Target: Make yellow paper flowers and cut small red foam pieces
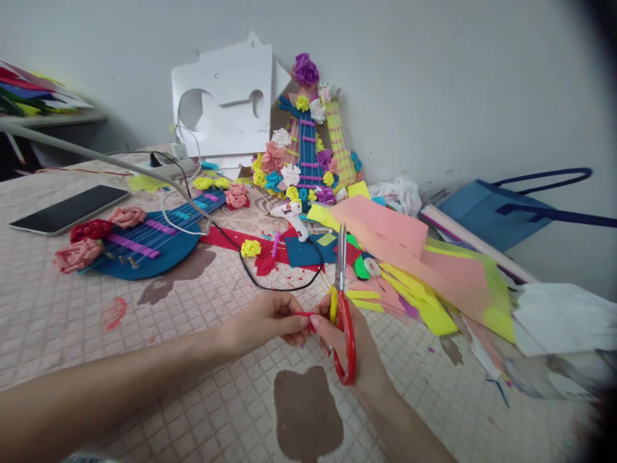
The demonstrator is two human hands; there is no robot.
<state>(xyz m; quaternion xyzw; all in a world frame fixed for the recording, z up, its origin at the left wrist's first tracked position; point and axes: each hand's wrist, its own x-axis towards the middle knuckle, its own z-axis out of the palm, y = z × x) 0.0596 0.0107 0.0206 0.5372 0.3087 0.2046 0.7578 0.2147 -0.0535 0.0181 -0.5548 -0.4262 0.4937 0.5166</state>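
My left hand (pixel 272 321) is closed, pinching one end of a small red strip of paper (pixel 304 314). The other end is pinched between the thumb and finger of my right hand (pixel 364 350). Scissors (pixel 340 257) with red and yellow handles hang on that same right hand, blades pointing up and away from me. Just beyond my hands lie a yellow paper flower (pixel 250 248), red paper (pixel 222 238) and a dark blue sheet (pixel 303 252). A white glue gun (pixel 292 218) lies above the blue sheet, its black cord (pixel 270 289) looping towards my hands.
On the left rest a blue guitar-shaped craft (pixel 144 263) with paper flowers and a tablet-like dark-screened device (pixel 70 209). Decorated guitar crafts (pixel 308 151) lean on the wall beside white cut-out boards (pixel 222 122). Pink paper (pixel 380 225) and a blue bag (pixel 496 212) are to the right.
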